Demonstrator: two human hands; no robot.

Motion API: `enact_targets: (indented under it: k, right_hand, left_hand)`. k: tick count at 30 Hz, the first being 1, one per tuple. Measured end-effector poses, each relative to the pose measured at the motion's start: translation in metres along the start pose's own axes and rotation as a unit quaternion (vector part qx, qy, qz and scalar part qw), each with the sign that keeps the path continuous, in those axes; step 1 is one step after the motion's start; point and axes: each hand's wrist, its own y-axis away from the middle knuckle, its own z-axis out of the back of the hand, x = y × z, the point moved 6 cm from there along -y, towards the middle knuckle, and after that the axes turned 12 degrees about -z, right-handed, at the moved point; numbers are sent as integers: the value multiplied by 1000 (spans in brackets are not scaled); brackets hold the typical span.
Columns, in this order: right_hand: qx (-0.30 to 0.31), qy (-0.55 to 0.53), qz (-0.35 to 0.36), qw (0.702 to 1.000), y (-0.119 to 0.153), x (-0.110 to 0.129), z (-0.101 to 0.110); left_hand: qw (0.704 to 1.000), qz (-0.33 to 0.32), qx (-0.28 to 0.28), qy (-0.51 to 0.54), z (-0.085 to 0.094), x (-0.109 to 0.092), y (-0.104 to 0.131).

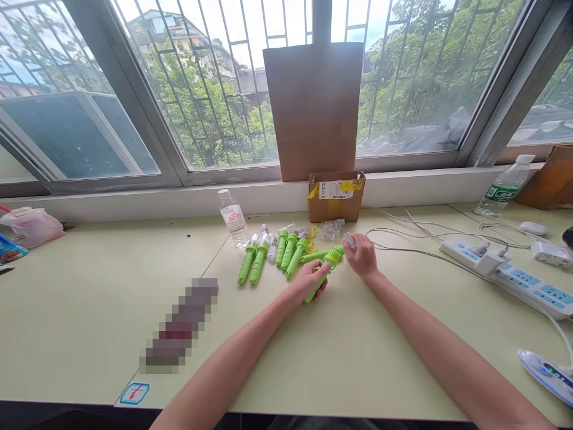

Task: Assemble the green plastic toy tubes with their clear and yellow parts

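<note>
My left hand [308, 283] is wrapped round a green ribbed plastic handle [332, 257], tilted with its wider end up and to the right. Pinched in my right hand [362, 258] is a small clear plastic piece [350, 240], just right of that end and apart from it. Another green handle [312, 257] lies behind my left hand. Further left, several similar handles [258, 266] rest side by side, some with clear tops. Small yellow rings [310, 245] and loose clear plastic parts [330, 229] lie behind my hands.
A small cardboard box [333, 210] stands at the back, before a tall brown board [317, 113]. Water bottles stand at back left [235, 224] and far right [502, 190]. White cables and a power strip [519, 279] occupy the right. A blurred dark object [183, 325] lies front left.
</note>
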Motion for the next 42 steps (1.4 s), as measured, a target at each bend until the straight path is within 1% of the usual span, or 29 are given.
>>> enact_targets:
  k: [2, 4, 7, 10, 12, 14, 16, 17, 19, 22, 26, 31, 34, 38, 42]
  right_hand:
    - [-2, -49, -27, 998, 2, 3, 4]
    - [10, -116, -90, 989, 3, 1, 5]
    - [33, -235, -179, 955, 7, -1, 4]
    - [56, -324, -222, 918, 9, 3, 1]
    - [68, -364, -239, 897, 11, 6, -2]
    - [75, -404, -260, 874, 12, 8, -4]
    - [82, -424, -275, 859, 15, 9, -8]
    - [86, -425, -279, 857, 16, 9, -10]
    - [96, -418, -279, 859, 18, 10, -13]
    - [95, -412, -262, 868, 20, 13, -14]
    - [83, -399, -231, 883, 23, 18, -9]
    - [108, -378, -189, 900, 29, 28, -9]
    - [115, -364, -176, 907, 32, 29, -10]
    - [111, -325, -157, 926, 29, 24, -8]
    - [92, -290, -139, 942, 25, 21, -3]
  left_hand:
    - [1000, -9, -5, -3, 0, 1, 0]
    - [1000, -17, -12, -12, 0, 2, -1]
    - [998, -36, -33, -46, 4, 2, -1]
    - [991, -58, -61, -106, 12, 0, -2]
    - [979, -84, -92, -163, 19, -4, -2]
    - [958, -117, -117, -233, 24, -9, -1]
    - [935, -142, -122, -300, 24, -13, 0]
    - [925, -148, -117, -329, 23, -13, 1]
    - [907, -148, -106, -379, 21, -12, 1]
    - [879, -142, -87, -447, 17, -9, 0]
    - [850, -139, -82, -501, 16, -8, 0]
    - [831, -151, -82, -528, 15, -9, 0]
    - [822, -160, -77, -541, 15, -8, 1]
    - [808, -179, -66, -558, 12, -8, 2]
    - [791, -195, -51, -577, 8, -8, 3]
